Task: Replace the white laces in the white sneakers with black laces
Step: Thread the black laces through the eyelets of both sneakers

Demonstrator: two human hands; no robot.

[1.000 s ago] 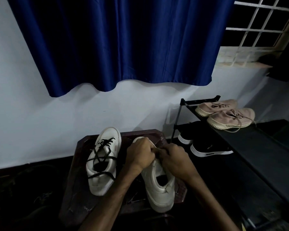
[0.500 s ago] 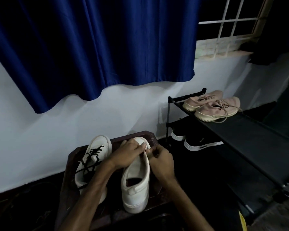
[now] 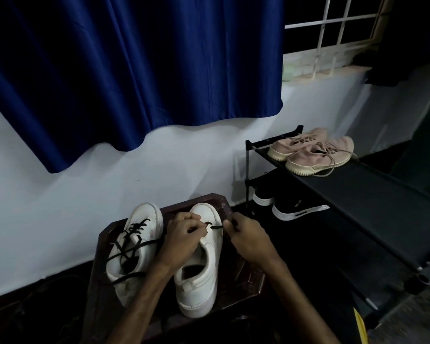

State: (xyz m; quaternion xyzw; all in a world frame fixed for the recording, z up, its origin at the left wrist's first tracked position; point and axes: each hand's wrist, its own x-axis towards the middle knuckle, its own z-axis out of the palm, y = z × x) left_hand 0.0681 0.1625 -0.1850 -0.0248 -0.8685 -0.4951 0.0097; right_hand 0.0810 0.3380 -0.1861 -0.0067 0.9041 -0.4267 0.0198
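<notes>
Black lace [image 3: 216, 227] is pinched by the right hand [image 3: 248, 240]; the left hand [image 3: 184, 235] grips the white sneaker [image 3: 201, 276]. Rack [image 3: 358, 194] holds pink shoes [image 3: 315, 155] and half-hidden black shoes [image 3: 296, 207].

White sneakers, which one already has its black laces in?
The left white sneaker, with black laces crisscrossing its front. The right white sneaker shows only a bit of black lace near its toe.

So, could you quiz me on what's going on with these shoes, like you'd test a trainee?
1. True or false: the left white sneaker has white laces.
2. Which shoes sit on top of the shoe rack? A pink sneakers, B black sneakers, C sandals.
3. Fill in: the left hand steadies the ____ while the right hand pinches its black lace.
Key: 1 false; 2 A; 3 right white sneaker.
</notes>
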